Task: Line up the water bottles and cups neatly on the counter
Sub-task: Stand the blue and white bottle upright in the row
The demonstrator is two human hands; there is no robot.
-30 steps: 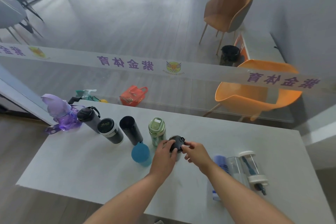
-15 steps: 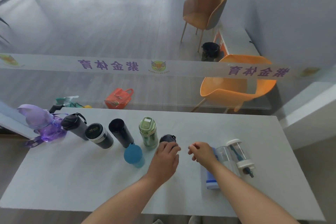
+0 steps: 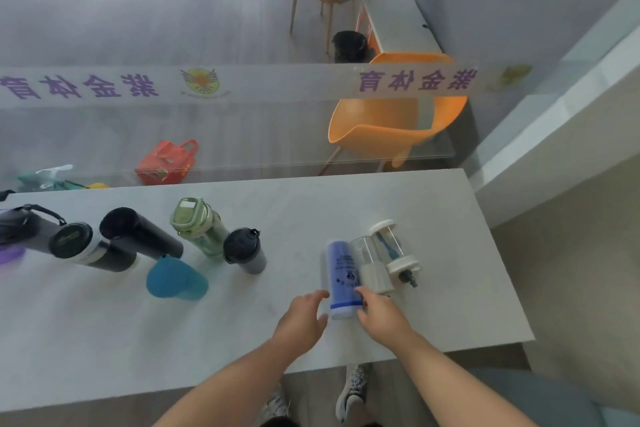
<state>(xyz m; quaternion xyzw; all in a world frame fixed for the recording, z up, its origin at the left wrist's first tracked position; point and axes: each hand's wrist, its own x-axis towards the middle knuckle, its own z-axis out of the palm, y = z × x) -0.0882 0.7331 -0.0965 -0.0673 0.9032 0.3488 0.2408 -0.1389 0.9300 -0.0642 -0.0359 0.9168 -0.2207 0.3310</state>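
Both hands open, left [image 3: 302, 317] and right [image 3: 381, 317] flanking the blue bottle [image 3: 341, 279] to stand it in the row on the bench [image 3: 346, 204].

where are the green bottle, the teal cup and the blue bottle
green bottle [image 3: 199, 227], head view, on its clear body below the lid
teal cup [image 3: 175, 278], head view, on its side wall
blue bottle [image 3: 341, 270], head view, on its printed middle
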